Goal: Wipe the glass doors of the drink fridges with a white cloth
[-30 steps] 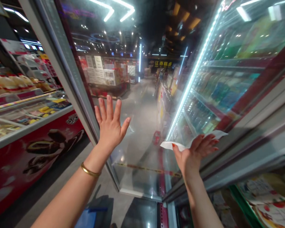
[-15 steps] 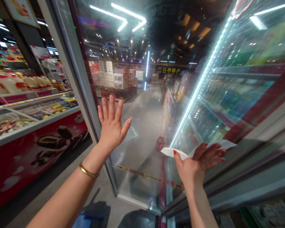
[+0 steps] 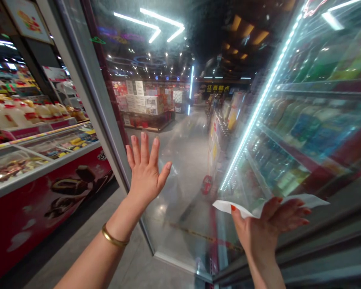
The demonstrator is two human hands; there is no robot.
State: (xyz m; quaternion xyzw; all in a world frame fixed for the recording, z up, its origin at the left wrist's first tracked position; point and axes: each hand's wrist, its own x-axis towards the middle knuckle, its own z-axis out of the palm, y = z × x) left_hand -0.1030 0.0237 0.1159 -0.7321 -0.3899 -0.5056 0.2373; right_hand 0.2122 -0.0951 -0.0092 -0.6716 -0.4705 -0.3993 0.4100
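Note:
My left hand [image 3: 146, 172] lies with its fingers spread against the glass door [image 3: 174, 160], and a gold bangle [image 3: 114, 237] circles that wrist. To the right, my right hand [image 3: 263, 224] holds a white paper tissue [image 3: 233, 208] flat under its palm and fingers, with the thumb over its near edge. Both ends of the tissue stick out beyond the hand. Whether the tissue touches the glass along its whole length I cannot tell. Behind the right hand are the cooler's lit shelves of bottles [image 3: 307, 116].
A metal door frame [image 3: 87, 92] slants down left of my left hand. Beyond it stands a red ice cream freezer [image 3: 15, 228] with milk jugs [image 3: 18, 114] behind. Stacked boxes [image 3: 144, 102] show through the glass. A bright LED strip [image 3: 261, 100] runs along the cooler.
Both hands appear lower and farther right in the view, the right hand more so, with the tissue still in it. The camera view has shifted slightly.

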